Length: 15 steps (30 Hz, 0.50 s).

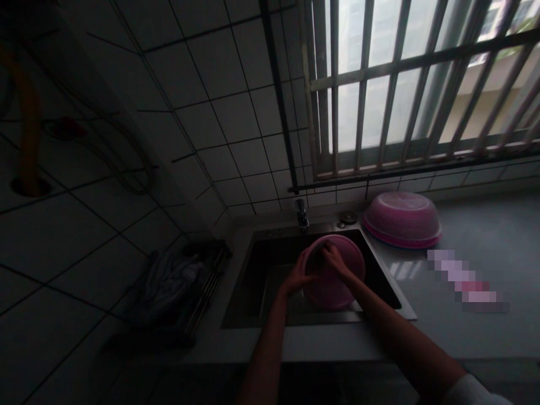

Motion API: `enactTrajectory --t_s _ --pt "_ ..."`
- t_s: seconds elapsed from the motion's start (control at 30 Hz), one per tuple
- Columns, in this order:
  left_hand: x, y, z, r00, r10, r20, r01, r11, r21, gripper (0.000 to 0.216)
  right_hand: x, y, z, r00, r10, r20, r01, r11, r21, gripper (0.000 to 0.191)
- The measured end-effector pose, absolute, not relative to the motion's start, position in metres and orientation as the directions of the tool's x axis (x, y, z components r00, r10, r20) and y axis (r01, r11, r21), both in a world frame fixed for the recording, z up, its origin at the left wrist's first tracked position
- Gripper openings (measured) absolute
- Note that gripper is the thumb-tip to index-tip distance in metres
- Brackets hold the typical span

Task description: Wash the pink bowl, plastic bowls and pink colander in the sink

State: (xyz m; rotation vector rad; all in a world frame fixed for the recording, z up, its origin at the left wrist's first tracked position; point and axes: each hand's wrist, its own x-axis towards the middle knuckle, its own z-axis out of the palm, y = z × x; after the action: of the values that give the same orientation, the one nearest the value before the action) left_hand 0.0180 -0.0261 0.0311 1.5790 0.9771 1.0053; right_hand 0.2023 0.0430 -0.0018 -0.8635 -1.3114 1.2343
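A pink plastic basin [328, 295] is tilted inside the sink [248, 292], its open side facing up toward me. My left hand [296, 277] grips the basin's left rim, with the thumb lying over the inside. Inside the same basin, near the upper part of its wall, is my right hand [334, 260]. Its fingers are bent and pressed together against a dark patch; what they hold, if anything, is too dim to make out. Behind the basin, the metal faucet [301, 216] rises from the sink's back edge.
An upside-down pink basin [403, 219] sits on the counter [472, 225] right of the sink. A drain strainer [349, 217] lies at the back rim. On the left, crumpled cloth [172, 281] rests on a dark rack [213, 281]. Window bars [396, 73] stand behind the counter.
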Motion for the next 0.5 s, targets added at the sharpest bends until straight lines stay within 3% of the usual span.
enactTrajectory --t_s 0.1,0.23,0.3,0.37,0.5 --pt "0.018 -0.025 0.031 0.332 0.928 0.171 0.121 -0.222 0.968 0.114 0.207 0.043 0.005 -0.135 0.974 0.18 -0.19 0.153 -0.97 0.036" --pt "0.014 -0.023 0.024 0.334 0.93 0.153 0.107 -0.198 0.974 0.112 0.19 0.025 0.002 -0.493 0.853 0.171 -0.167 0.1 -0.981 0.028" --pt "0.012 -0.022 0.022 0.329 0.932 0.153 0.098 -0.194 0.976 0.111 0.185 0.021 -0.001 -0.588 0.798 0.132 -0.124 0.072 -0.99 0.024" --pt "0.013 -0.022 0.022 0.331 0.929 0.164 0.105 -0.209 0.972 0.11 0.188 0.025 0.0 -0.508 0.851 0.13 -0.131 0.073 -0.989 0.024" --pt "0.017 -0.023 0.024 0.367 0.914 0.173 0.091 -0.221 0.971 0.111 0.205 0.04 0.008 -0.158 0.977 0.145 -0.186 0.115 -0.976 0.03"
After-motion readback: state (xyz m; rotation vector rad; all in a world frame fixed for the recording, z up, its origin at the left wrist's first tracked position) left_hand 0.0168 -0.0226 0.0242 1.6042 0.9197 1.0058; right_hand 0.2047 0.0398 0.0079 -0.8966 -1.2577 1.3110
